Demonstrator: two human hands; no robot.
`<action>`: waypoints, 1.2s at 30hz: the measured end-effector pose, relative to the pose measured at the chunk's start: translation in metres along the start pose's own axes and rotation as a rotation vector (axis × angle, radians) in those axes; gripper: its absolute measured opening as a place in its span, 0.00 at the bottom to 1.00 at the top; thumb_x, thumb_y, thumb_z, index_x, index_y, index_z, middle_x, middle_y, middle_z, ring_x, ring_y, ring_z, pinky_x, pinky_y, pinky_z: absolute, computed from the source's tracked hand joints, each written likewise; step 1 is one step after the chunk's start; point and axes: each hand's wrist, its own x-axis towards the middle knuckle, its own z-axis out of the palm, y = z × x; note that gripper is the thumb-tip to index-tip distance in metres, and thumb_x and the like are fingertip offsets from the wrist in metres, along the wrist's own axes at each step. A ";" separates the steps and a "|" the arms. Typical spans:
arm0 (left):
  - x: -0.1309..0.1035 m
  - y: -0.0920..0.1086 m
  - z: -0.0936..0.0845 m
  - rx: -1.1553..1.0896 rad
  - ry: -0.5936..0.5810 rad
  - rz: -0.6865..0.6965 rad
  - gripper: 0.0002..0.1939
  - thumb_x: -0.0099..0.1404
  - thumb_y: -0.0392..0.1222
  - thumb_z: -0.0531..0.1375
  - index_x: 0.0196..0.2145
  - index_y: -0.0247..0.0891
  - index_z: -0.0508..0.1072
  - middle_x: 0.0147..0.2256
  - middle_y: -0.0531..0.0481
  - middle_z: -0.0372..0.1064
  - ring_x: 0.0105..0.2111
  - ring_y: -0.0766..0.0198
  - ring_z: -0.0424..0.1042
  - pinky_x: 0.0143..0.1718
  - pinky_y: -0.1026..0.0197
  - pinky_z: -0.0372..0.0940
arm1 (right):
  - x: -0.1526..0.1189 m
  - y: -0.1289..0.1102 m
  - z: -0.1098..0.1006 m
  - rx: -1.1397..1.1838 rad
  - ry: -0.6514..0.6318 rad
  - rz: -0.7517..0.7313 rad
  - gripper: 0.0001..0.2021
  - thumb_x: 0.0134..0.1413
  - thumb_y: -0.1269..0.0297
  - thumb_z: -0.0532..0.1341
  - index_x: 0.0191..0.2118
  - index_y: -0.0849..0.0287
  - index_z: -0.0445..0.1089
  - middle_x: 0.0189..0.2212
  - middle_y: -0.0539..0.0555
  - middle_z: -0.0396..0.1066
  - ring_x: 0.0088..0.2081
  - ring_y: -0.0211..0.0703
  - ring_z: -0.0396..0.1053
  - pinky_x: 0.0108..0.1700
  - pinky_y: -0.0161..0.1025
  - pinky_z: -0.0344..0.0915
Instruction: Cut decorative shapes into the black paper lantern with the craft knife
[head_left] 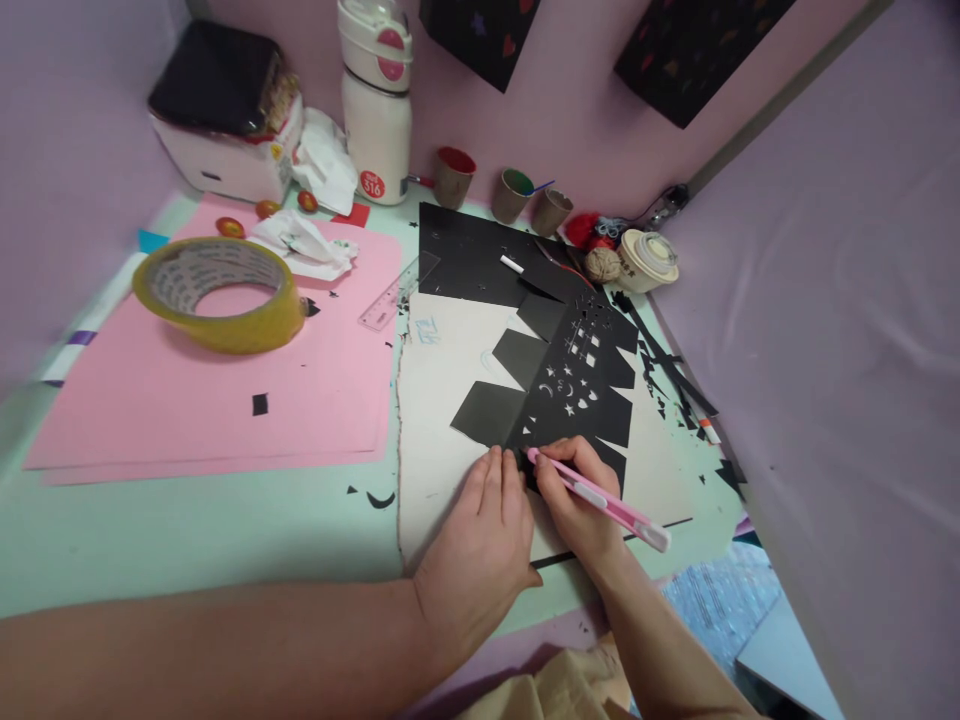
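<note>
Blk cut paper (555,425) on wht board (427,440); R hand (581,490) closed round pink pen-tool (626,514), tip at paper; L hand (480,530) laid flat, fingertips at paper; tape roll (251,335) left of board, cups (454,182) beyond board

The cut black paper (602,375) looks matt; the pink cutter (611,505), smooth plastic; the tape roll (255,325), glossy.

Left hand (480,530) lies palm-down; right fingers (583,456) curl, pinching.
</note>
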 end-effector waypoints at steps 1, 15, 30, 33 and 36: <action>0.000 0.000 0.000 0.001 0.002 -0.001 0.48 0.57 0.66 0.62 0.57 0.15 0.67 0.58 0.20 0.62 0.58 0.36 0.65 0.61 0.45 0.60 | 0.000 0.000 0.000 0.004 -0.001 0.002 0.04 0.57 0.68 0.61 0.31 0.56 0.68 0.27 0.51 0.74 0.28 0.39 0.72 0.30 0.35 0.66; 0.000 0.000 0.000 0.004 -0.010 0.003 0.48 0.57 0.67 0.62 0.58 0.16 0.67 0.58 0.20 0.62 0.59 0.36 0.64 0.62 0.45 0.59 | 0.000 -0.001 -0.001 -0.023 -0.011 -0.007 0.04 0.58 0.67 0.61 0.31 0.56 0.68 0.27 0.51 0.74 0.28 0.39 0.71 0.31 0.36 0.67; 0.000 -0.001 -0.003 0.009 -0.055 0.034 0.48 0.59 0.66 0.61 0.58 0.15 0.66 0.58 0.20 0.62 0.58 0.35 0.65 0.61 0.44 0.60 | -0.001 0.000 -0.004 -0.061 -0.109 -0.097 0.05 0.58 0.70 0.59 0.32 0.54 0.64 0.28 0.49 0.72 0.29 0.39 0.72 0.32 0.35 0.67; 0.000 -0.002 -0.004 0.007 -0.058 0.035 0.48 0.60 0.66 0.60 0.59 0.15 0.65 0.58 0.20 0.61 0.58 0.35 0.64 0.61 0.44 0.59 | -0.001 0.001 -0.004 -0.050 -0.102 -0.100 0.05 0.57 0.71 0.59 0.32 0.54 0.64 0.27 0.49 0.71 0.28 0.38 0.70 0.31 0.35 0.65; 0.001 -0.002 -0.003 0.008 -0.058 0.030 0.48 0.60 0.66 0.60 0.59 0.16 0.65 0.58 0.20 0.61 0.59 0.36 0.64 0.61 0.44 0.59 | -0.002 0.001 -0.004 -0.052 -0.097 -0.102 0.05 0.57 0.71 0.59 0.31 0.55 0.63 0.27 0.48 0.70 0.27 0.37 0.69 0.30 0.34 0.64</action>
